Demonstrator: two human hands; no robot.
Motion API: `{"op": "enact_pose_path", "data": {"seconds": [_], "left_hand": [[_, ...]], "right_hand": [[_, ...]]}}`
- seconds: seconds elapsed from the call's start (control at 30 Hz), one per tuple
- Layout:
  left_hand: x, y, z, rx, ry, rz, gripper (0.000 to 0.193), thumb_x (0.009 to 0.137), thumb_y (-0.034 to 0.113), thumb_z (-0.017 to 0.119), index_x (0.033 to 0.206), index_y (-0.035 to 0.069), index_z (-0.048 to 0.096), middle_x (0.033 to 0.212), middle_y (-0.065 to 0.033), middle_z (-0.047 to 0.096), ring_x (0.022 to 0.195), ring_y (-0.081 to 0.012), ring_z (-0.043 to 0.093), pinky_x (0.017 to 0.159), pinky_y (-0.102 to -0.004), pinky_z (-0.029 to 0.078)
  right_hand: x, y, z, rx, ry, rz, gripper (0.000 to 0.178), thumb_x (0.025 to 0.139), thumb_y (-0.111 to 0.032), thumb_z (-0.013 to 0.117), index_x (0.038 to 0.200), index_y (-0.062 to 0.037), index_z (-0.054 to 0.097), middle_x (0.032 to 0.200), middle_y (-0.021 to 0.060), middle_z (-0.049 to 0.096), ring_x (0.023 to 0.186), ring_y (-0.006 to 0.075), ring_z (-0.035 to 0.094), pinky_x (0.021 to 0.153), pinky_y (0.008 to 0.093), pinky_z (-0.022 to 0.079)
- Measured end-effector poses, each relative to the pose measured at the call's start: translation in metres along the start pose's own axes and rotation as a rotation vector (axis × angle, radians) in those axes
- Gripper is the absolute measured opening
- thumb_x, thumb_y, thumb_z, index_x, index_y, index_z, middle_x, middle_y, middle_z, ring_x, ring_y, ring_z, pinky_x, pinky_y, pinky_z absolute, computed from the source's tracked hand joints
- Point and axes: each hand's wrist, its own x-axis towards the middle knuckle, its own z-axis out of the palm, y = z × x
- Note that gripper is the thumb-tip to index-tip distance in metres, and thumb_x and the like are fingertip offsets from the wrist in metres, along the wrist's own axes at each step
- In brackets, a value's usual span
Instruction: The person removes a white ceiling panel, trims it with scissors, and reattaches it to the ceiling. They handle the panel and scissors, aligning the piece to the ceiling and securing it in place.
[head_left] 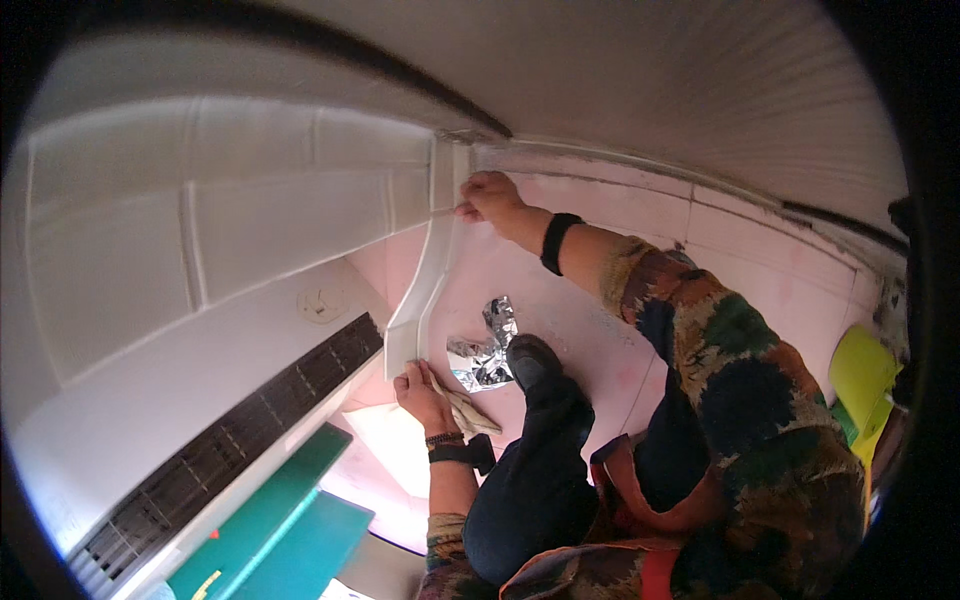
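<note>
A long white trim strip (405, 346), with a raised lengthwise edge, runs along the end of a white panelled surface (290, 215) and bends toward me at its lower part. My left hand (421, 393) pinches the strip's lower end. Higher up, my right hand (491, 199) is closed with its fingertips at the strip's right edge; whether something small is between them is hard to see. A crumpled cream cloth or glove (470, 412) lies right beside my left hand. Bands circle both wrists.
Crumpled silver foil (490, 350) lies on the pink tiled floor (590, 345), beside my dark shoe (535, 362). A dark slatted grille (250, 430) and green panels (275, 520) stand at lower left. A grey wall (680, 90) rises ahead. Something yellow-green (860, 375) is at the right.
</note>
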Motion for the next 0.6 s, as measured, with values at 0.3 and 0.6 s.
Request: {"op": "enact_pose_path", "data": {"seconds": [0.3,0.6], "left_hand": [[-0.033,-0.014,0.005,-0.172,0.025,0.001,0.007,0.096,0.004,0.059,0.092,-0.002,0.057,0.091,-0.0053,0.060,0.084,-0.0126,0.061,0.084,-0.0266,0.055],[-0.037,-0.020,-0.008,-0.157,0.081,0.025,0.017,0.096,0.007,0.062,0.082,0.003,0.055,0.082,-0.0014,0.057,0.074,-0.0098,0.055,0.076,-0.0240,0.051]], "right_hand": [[-0.014,0.000,-0.011,-0.051,-0.015,-0.005,0.011,0.095,-0.013,0.061,0.096,-0.0017,0.062,0.087,0.0100,0.066,0.076,0.0208,0.066,0.067,0.0339,0.057],[-0.022,0.002,-0.028,-0.055,0.007,0.019,0.012,0.095,-0.008,0.060,0.102,0.0020,0.061,0.093,0.0109,0.066,0.078,0.0184,0.065,0.065,0.0297,0.056]]}}
